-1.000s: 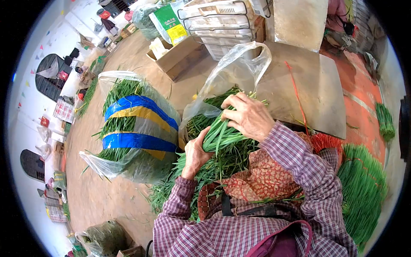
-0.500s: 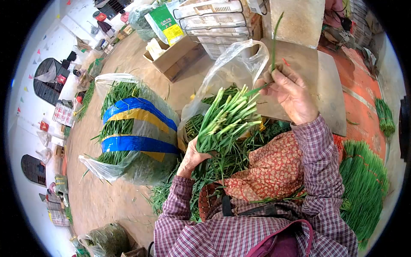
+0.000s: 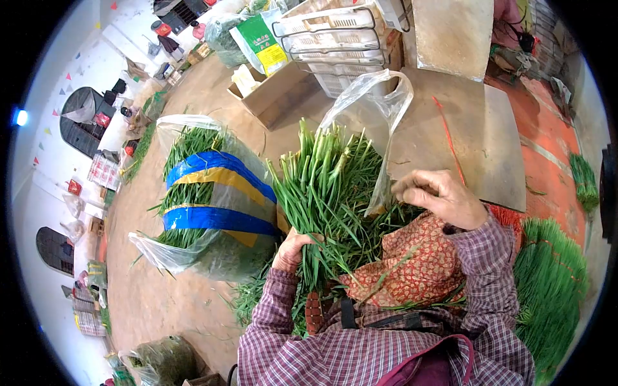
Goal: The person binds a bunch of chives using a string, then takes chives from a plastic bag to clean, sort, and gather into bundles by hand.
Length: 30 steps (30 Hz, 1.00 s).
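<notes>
My left hand (image 3: 295, 249) is wrapped round the lower part of a bunch of green stalks (image 3: 315, 183), whose pale cut ends point up and away. To the right of the bunch, my right hand (image 3: 439, 196) hangs over the patterned red cloth (image 3: 418, 264) with its fingers curled; whether anything small is between them I cannot make out. Loose greens lie under and behind the bunch, in and around an open clear plastic bag (image 3: 380, 106). A stuffed bag with blue and yellow bands (image 3: 222, 206) stands to the left.
Ahead are a cardboard box (image 3: 273, 96), stacked white crates (image 3: 335, 42) and a red strip (image 3: 450, 141) on a brown board (image 3: 479, 122). Tied green stalks (image 3: 547, 296) stand at the right, with a smaller bundle (image 3: 583, 180) beyond. Another filled bag (image 3: 164, 360) sits at lower left.
My right hand has come down towards the lap, and the long stalk it held up is gone from it. The bunch in my left hand now stands more upright, its cut ends pointing away.
</notes>
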Available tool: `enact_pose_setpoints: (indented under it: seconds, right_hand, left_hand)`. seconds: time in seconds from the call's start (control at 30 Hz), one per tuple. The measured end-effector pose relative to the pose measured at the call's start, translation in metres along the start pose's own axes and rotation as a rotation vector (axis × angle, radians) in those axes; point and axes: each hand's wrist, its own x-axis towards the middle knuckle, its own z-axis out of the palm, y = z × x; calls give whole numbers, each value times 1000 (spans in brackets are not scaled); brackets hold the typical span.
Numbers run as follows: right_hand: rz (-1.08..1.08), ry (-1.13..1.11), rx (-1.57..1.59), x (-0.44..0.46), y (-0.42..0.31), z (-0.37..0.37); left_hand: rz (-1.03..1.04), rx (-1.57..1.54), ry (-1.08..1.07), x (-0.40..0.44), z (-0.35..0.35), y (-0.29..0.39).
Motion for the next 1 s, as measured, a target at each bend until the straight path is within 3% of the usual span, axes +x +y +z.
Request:
enact_pose_setpoints:
  seconds: [0.2,0.33,0.4,0.47,0.67,0.73,0.77,0.87,0.93,0.97,1.0]
  right_hand:
    - [-72,343,42,24,50,18]
    - [-84,490,49,31,38,34]
    - [-203,595,-75,33,22,38]
    - [-398,664,-454,37,8,38]
    - [-445,587,-806,56,-3,50]
    - [-459,580,-547,61,2,46]
    - [-424,586,-376,61,3,35]
    - [-389,690,88,49,7,4]
    - [-294,675,113,34,7,-11]
    - [-106,545,61,27,15,-17]
    - [-107,540,57,29,25,-14]
  left_hand:
    - [-76,-41,-9,-4,-4,-9]
    - [-122,-167,-81,-5,-9,-21]
    - [-140,-190,-104,-10,-1,-16]
    - [-157,-207,-98,-12,9,-11]
    - [-109,-124,-65,-11,2,-22]
    - [-172,-53,-172,-13,3,-12]
    - [-34,-117,-72,-16,14,-20]
    - [-80,-180,-106,-13,0,-30]
    - [-121,-259,-203,-7,-5,-32]
    - [-167,-335,-297,-5,-8,-33]
    - [-176,-270,-134,-11,10,-19]
